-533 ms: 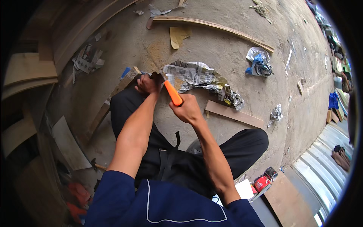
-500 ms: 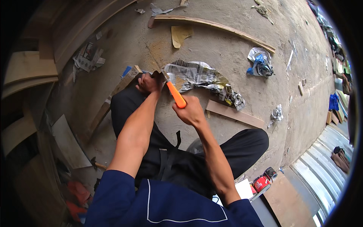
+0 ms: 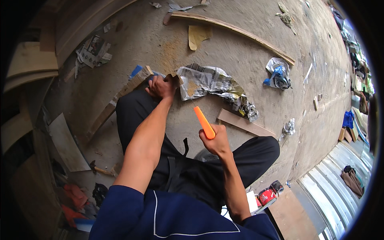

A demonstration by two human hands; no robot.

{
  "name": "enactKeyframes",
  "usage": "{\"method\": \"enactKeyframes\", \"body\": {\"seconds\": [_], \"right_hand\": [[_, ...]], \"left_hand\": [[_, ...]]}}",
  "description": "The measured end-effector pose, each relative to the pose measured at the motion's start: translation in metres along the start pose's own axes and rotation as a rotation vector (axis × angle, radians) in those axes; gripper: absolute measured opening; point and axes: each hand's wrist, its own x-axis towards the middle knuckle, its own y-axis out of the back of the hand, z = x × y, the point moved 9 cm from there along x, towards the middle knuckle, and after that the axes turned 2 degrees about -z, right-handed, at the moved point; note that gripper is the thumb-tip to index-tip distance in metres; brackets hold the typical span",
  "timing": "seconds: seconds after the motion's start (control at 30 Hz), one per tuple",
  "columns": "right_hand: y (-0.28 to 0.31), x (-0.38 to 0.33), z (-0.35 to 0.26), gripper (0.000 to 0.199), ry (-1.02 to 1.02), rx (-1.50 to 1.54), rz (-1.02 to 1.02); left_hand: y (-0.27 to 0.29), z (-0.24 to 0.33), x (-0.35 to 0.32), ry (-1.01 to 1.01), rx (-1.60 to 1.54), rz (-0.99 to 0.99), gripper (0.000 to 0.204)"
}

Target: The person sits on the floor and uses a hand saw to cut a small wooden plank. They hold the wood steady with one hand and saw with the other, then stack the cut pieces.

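Observation:
My right hand (image 3: 217, 140) is closed round the orange handle of a handsaw (image 3: 203, 121). Its thin blade, seen nearly edge-on, runs up and to the left toward a small brown piece of wood (image 3: 177, 81). My left hand (image 3: 161, 88) grips that wood beside the blade. Whether the teeth touch the wood is hard to make out. Under and left of my left hand, a long wooden board (image 3: 105, 116) slants down past my bent left knee. Crumpled newspaper (image 3: 208, 82) with sawdust on it lies just right of the wood.
Loose sawdust (image 3: 171, 50) covers the floor ahead, near a yellowish scrap (image 3: 198, 37) and a long wood strip (image 3: 236, 32). A short board (image 3: 246, 123) lies by my right knee. A hammer (image 3: 102, 170) lies at lower left; red cans (image 3: 267, 196) stand at lower right.
My right hand has drawn the saw back, down and to the right, away from the wood. My left hand stays on the wood. The view has shifted slightly.

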Motion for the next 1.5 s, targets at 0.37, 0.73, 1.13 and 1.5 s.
{"method": "enactKeyframes", "body": {"seconds": [0.37,0.73,1.13,1.5], "right_hand": [[-0.003,0.008,0.015,0.022,0.004,-0.023,0.044],[-0.016,0.067,0.030,0.023,0.072,-0.063,0.114],[-0.013,0.060,0.013,0.020,0.052,-0.013,0.106],[-0.017,0.064,0.011,0.019,0.085,-0.003,0.090]], "left_hand": [[0.006,0.006,0.004,0.015,0.009,-0.049,0.026],[0.006,0.009,-0.001,0.027,0.000,0.047,0.026],[0.003,0.006,0.000,0.090,-0.080,-0.096,0.032],[0.008,0.007,-0.001,0.063,-0.078,-0.003,0.031]]}}
